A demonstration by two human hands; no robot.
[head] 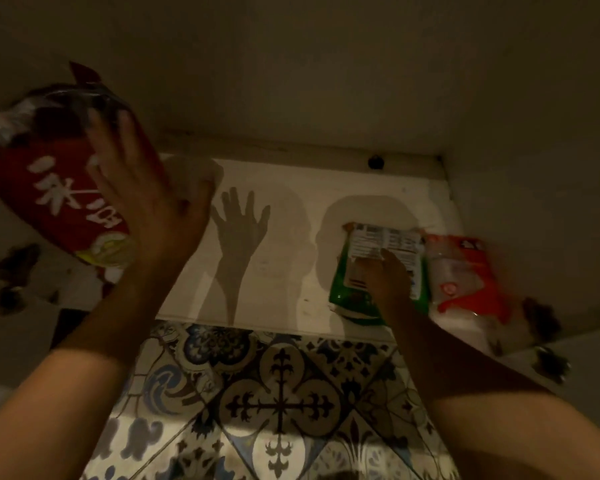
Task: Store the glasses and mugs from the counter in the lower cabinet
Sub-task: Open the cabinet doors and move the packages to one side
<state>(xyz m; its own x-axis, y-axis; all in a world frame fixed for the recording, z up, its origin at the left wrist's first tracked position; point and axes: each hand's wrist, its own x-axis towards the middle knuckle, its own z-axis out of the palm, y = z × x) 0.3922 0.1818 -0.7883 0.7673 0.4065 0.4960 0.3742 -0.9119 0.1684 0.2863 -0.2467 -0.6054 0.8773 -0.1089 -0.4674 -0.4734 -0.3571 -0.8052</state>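
No glass or mug shows in this view. I look down into the open lower cabinet, whose pale shelf floor [284, 244] is dimly lit. My left hand [142, 202] lies flat with straight, spread fingers against a big red bag with white lettering [49, 188] at the cabinet's left side; the bag is tilted. My right hand [385, 275] reaches in at the right and holds a green packet with a white label [347, 292], fingers curled over its top. The bare middle of the shelf carries the shadow of my left hand.
A white and red-orange packet [465, 282] lies right beside the green one, against the cabinet's right wall. A dark hole [376, 162] sits in the back ledge. Patterned blue and black floor tiles [278, 407] lie in front of the cabinet.
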